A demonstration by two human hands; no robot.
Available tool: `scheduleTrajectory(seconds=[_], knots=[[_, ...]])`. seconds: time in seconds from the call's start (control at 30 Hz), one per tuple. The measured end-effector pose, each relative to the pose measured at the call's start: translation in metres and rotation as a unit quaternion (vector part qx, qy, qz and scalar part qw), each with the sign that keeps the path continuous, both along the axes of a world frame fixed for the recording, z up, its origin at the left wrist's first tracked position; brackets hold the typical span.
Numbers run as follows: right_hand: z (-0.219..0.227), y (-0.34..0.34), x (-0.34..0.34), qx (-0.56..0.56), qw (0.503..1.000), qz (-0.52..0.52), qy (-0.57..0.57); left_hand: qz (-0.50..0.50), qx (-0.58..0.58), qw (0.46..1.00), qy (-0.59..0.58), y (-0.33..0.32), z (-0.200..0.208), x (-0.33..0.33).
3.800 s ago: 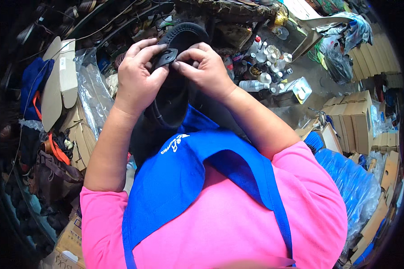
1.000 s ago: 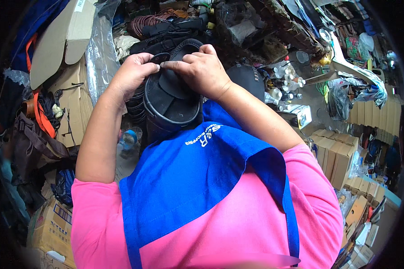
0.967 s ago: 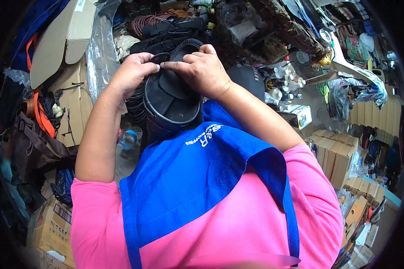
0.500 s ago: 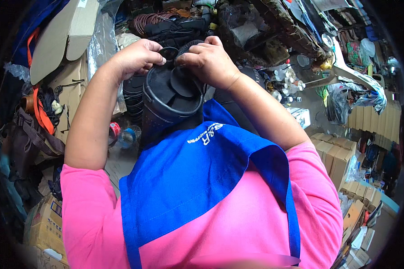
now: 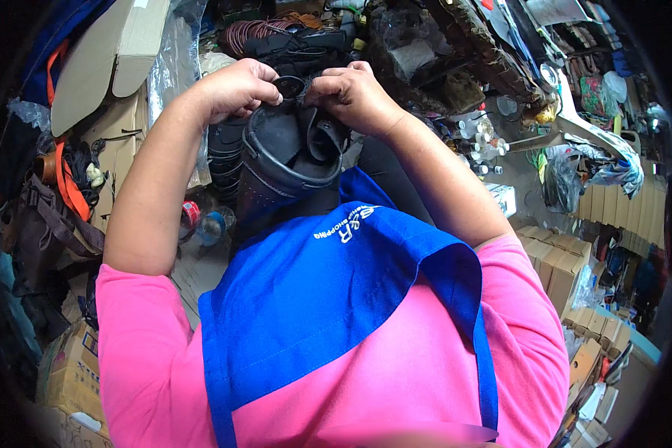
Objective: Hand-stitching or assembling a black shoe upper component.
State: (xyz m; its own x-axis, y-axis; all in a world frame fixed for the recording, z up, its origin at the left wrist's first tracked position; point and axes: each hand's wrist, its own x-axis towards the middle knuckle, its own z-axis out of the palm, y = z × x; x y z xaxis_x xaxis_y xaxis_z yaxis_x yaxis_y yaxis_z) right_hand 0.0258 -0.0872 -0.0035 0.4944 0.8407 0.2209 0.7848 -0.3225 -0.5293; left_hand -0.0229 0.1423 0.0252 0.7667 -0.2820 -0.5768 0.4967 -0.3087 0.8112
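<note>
A black, round-mouthed bag-like item (image 5: 287, 178) with a thick rim and rows of small holes stands in front of me, its mouth facing up. My left hand (image 5: 240, 91) is closed in a pinch on a small black disc-shaped piece (image 5: 290, 86) at the far side of the rim. Just to its right, my right hand (image 5: 357, 98) is also closed, its fingers pinching a black strap-like flap (image 5: 325, 140) that curls down into the mouth. Where the disc and flap join, if they do, I cannot make out.
Coiled reddish cord (image 5: 252, 36) and dark gear lie beyond my hands. Flat cardboard (image 5: 89, 71) leans at the left, near orange straps (image 5: 70, 190). Plastic bottles (image 5: 213, 226) lie left of the black item; small white bottles (image 5: 489, 145) and stacked cardboard boxes (image 5: 552, 254) are right.
The flap under my right hand has gone from lying flat and rounded to curled and more upright. My right hand has shifted slightly right, and the disc tilts a little differently.
</note>
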Motion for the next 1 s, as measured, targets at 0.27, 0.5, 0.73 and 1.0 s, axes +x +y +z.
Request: scheduleTrajectory(seconds=[0.27,0.5,0.73,1.0], knots=[[0.002,0.001,-0.005,-0.004,1.0,-0.014,0.002,0.0,0.003,1.0,-0.017,-0.003,0.0,0.0],[0.032,0.011,-0.022,-0.131,0.989,-0.061,0.03,0.019,0.09,0.99,-0.107,-0.019,0.008,-0.021],[0.011,0.003,-0.05,-0.04,0.979,-0.194,0.041,0.142,0.099,0.966,-0.192,-0.035,-0.002,-0.053],[0.008,-0.016,-0.061,0.133,0.945,-0.242,0.177,0.186,0.155,0.885,-0.398,-0.075,0.034,-0.079]])
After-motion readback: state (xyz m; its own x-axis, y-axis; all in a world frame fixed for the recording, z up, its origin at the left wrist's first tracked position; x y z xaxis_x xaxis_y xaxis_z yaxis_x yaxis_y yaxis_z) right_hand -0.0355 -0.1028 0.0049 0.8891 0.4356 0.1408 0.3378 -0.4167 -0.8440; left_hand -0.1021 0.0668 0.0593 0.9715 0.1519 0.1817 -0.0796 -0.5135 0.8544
